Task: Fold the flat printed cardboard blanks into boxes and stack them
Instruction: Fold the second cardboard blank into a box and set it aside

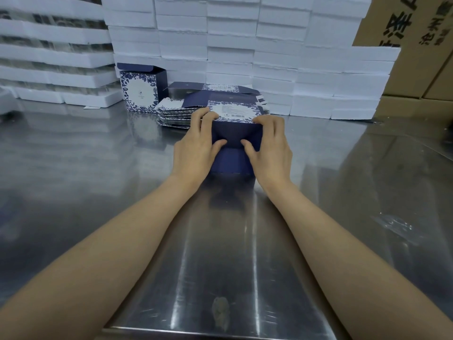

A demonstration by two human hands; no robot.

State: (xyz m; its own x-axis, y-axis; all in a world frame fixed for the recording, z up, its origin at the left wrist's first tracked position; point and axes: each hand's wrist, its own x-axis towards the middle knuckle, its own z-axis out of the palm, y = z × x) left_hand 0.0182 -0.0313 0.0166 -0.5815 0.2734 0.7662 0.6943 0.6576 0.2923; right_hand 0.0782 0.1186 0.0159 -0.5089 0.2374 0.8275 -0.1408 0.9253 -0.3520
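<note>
Both bare forearms reach forward; left hand (pixel 196 141) and right hand (pixel 269 143) grip a box (pixel 236 132), fingers curled over, thumbs pressing inward.

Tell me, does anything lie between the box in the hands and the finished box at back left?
Yes: the pile of flat blanks lies between the held box and the finished box.

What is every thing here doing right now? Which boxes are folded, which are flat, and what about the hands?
Held box: partly folded, blue end flap not yet closed.
Left hand: grips the held box, thumb on the flap.
Right hand: grips the held box, thumb on the flap.
Standing box: folded, upright, top flap open.
Flat blanks: unfolded, piled behind the hands.
Foam blocks: stacked at the back.
</note>
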